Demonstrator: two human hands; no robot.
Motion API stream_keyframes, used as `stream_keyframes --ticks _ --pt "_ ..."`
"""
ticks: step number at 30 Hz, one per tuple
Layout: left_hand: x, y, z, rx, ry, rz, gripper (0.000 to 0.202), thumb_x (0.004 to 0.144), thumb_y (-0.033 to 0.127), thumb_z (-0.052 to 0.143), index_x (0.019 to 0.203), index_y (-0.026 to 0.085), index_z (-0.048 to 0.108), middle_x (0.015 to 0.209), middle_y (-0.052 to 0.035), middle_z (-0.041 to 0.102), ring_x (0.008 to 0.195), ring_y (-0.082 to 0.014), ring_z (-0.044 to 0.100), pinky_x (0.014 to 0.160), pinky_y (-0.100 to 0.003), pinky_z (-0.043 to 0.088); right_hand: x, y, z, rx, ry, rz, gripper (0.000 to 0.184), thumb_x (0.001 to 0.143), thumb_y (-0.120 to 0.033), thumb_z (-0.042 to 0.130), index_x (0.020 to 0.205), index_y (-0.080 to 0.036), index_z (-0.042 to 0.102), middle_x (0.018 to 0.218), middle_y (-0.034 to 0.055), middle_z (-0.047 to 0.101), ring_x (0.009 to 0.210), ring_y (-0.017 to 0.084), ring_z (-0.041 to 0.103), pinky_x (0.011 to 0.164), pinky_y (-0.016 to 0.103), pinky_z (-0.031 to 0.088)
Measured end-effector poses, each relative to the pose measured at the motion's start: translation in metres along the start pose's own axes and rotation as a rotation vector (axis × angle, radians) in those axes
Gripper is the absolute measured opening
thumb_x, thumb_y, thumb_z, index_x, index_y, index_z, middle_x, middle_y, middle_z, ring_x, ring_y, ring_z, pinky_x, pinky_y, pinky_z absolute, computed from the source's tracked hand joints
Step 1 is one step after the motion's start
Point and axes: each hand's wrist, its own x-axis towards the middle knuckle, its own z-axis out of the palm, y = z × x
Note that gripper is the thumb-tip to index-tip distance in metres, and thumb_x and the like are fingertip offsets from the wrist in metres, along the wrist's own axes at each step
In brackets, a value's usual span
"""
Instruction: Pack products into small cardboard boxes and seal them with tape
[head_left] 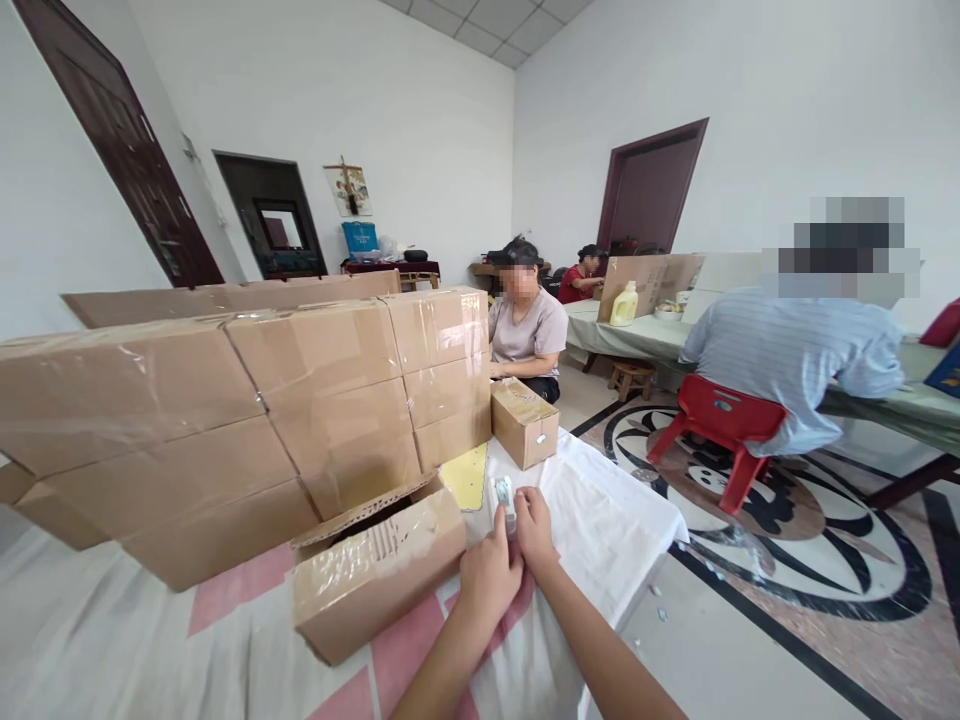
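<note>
White-and-pink cloth-covered desk (604, 485) carries everything of interest. Biggest item on it: carton stack (337, 400) along the left, looks 3 high at its right end, clear tape over the seams. I'd read those as finished; contents not visible, so can't confirm.

Next down: front carton (382, 580), near side of the stack, top flap raised, dark gap along the opening. Not closed up, so I'd count it as in progress. Fill level can't be told from this angle.

Smaller carton (525, 425) stands at the far side of the desk, past the hands, small white tag on its side. Top looks taped; status unclear.

Yellow sheet (466, 478) lies flat between the stack and the work spot.

Hands: both at 1 small item. Left hand (491, 575) has its index finger out, tip on the item's top, other fingers curled. Right hand (534, 525) is half closed just beside the item's right side. Can't tell if either has a real grip.

Smallest: white pack (501, 495), on or just above the cloth near the yellow sheet, greenish label on top. My call: this 1 is mid-handling, not done. Number left: can't tell, no other loose packs that I can make out.
</note>
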Motion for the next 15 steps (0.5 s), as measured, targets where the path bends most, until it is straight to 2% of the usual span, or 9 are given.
stream_keyframes --ticks 4,7,9,13,15 --pt "0.001 -0.001 0.009 -0.121 0.027 -0.097 0.066 0.094 0.029 0.046 0.155 0.012 0.027 0.105 -0.0137 0.078 0.096 -0.0283 0.074 0.071 -0.033 0.044 0.000 -0.002 -0.006 -0.011 -0.027 0.064 0.030 0.091 -0.040 0.042 0.074 -0.022 0.056 0.083 0.0076 0.066 0.083 0.024 0.060 0.083 0.035 0.045" --pt "-0.001 -0.006 0.014 -0.167 0.060 -0.072 0.062 0.095 0.032 0.047 0.152 0.015 0.030 0.104 -0.0124 0.078 0.093 -0.0268 0.074 0.071 -0.032 0.042 -0.002 -0.004 -0.015 0.012 -0.085 0.125 0.033 0.092 -0.038 0.042 0.067 -0.022 0.056 0.078 0.0066 0.067 0.083 0.023 0.062 0.082 0.031 0.046" --pt "-0.003 -0.010 0.014 -0.213 0.069 -0.051 0.059 0.095 0.032 0.047 0.150 0.017 0.033 0.104 -0.0114 0.078 0.092 -0.0269 0.073 0.070 -0.032 0.042 -0.001 -0.007 -0.021 0.025 -0.122 0.175 0.032 0.091 -0.036 0.044 0.068 -0.021 0.059 0.080 0.0060 0.067 0.083 0.021 0.063 0.079 0.029 0.048" --pt "-0.004 -0.018 0.012 -0.379 0.079 -0.028 0.055 0.091 0.030 0.053 0.144 0.020 0.042 0.092 -0.0067 0.076 0.083 -0.0250 0.071 0.068 -0.031 0.041 0.009 -0.020 -0.030 0.029 -0.247 0.347 0.029 0.090 -0.034 0.050 0.070 -0.018 0.063 0.067 0.0028 0.062 0.064 0.017 0.060 0.059 0.025 0.047" --pt "0.000 -0.021 0.012 -0.585 0.077 -0.040 0.056 0.086 0.030 0.061 0.140 0.022 0.048 0.081 -0.0026 0.072 0.077 -0.0235 0.068 0.067 -0.030 0.041 0.017 -0.030 -0.033 0.034 -0.347 0.462 0.030 0.091 -0.033 0.051 0.069 -0.017 0.062 0.057 -0.0005 0.055 0.049 0.014 0.054 0.049 0.024 0.043"
